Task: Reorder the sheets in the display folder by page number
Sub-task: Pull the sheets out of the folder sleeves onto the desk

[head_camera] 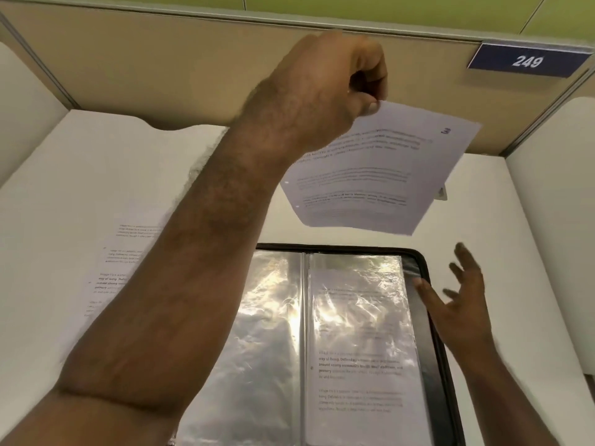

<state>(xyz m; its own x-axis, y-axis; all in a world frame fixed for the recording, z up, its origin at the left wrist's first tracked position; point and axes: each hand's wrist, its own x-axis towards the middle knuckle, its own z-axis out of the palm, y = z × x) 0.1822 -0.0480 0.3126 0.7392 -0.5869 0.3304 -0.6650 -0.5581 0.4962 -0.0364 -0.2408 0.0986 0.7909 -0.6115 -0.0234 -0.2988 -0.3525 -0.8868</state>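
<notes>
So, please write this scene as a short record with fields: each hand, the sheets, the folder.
left hand: raised, pinches the loose sheet by its top edge
right hand: open, fingers spread over the folder's right edge
loose sheet: in the air above the display folder
display folder: open on the desk; right sleeve holds a printed page
other sheets: lying left of the folder
</notes>
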